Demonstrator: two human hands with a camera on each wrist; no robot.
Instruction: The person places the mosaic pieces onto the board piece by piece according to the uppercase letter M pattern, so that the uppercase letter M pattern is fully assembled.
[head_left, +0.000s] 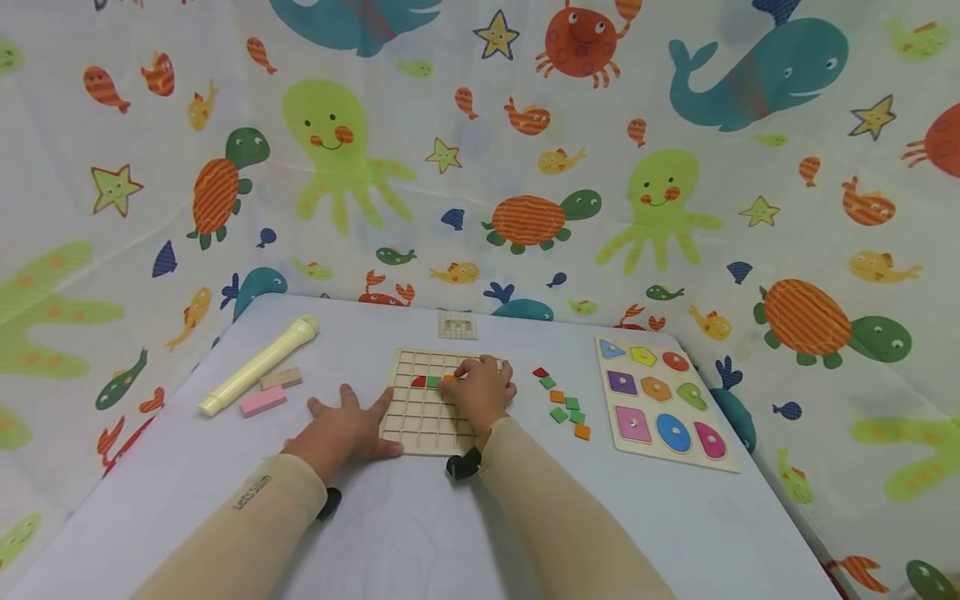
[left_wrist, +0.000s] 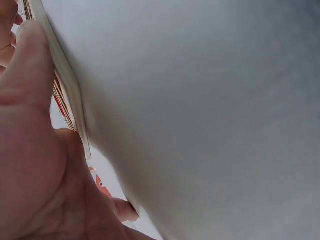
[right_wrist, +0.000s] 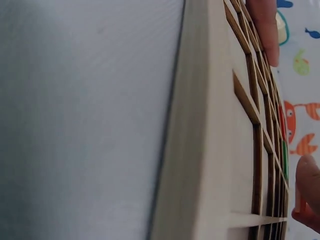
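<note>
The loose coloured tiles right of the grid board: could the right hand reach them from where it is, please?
Probably yes: the right hand rests on the grid board, and the loose tiles lie just beside it with only bare table between.

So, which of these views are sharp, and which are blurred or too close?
Head view: even light, sharp on the grid board and both hands. Left wrist view: too close, the left hand soft, the table a blank grey. Right wrist view: board edge fills the frame, slightly soft.
</note>
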